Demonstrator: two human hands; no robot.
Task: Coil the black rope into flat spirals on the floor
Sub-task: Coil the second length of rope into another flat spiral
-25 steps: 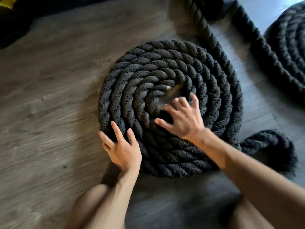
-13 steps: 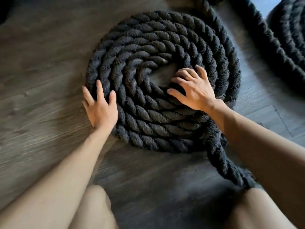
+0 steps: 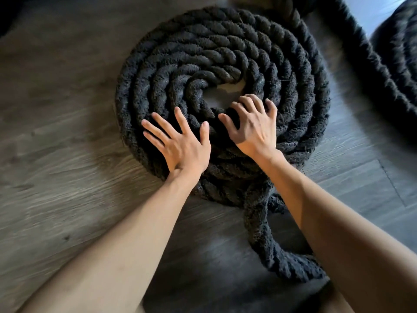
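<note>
A thick black rope lies in a flat spiral [image 3: 225, 48] on the wood-grain floor [image 3: 56, 154], with a small gap of bare floor at its centre. My left hand [image 3: 180, 143] rests flat on the near turns, fingers spread and straight. My right hand [image 3: 255, 127] sits beside it near the centre, fingers bent and digging into the inner turns. A loose tail of the rope [image 3: 270, 245] leaves the near edge of the spiral and runs toward me, under my right forearm.
A second black rope coil [image 3: 399, 53] lies at the far right, with a stretch of rope [image 3: 352, 41] curving along its left side. More rope leads off the top of the view. My knees show at the bottom edge.
My left hand has moved from the coil's left outer edge onto its near turns, close to my right hand. The view has shifted closer to the spiral.
</note>
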